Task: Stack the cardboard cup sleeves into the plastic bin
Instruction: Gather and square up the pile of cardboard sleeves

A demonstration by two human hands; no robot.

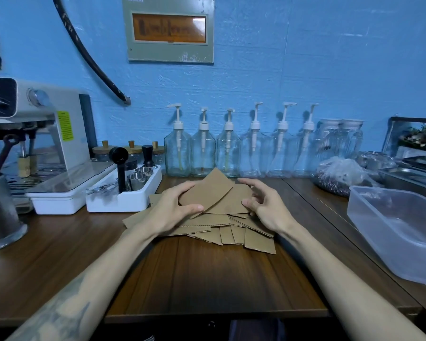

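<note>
Both forearms reached over the wooden table point(207, 274) to a loose pile of cardboard sleeves point(231, 230). Left hand point(172, 207) pinched one flat sleeve point(204, 193), tilted above the pile. Right hand point(263, 207) rested on the pile, fingers loosely curled. Plastic bin point(369, 217) stood well apart, at right.

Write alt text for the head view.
Two bare hands work a loose pile of cardboard sleeves on a wooden counter; the left hand grips the top sleeve, the right hand touches the pile. An empty plastic bin sits to the right.
</note>
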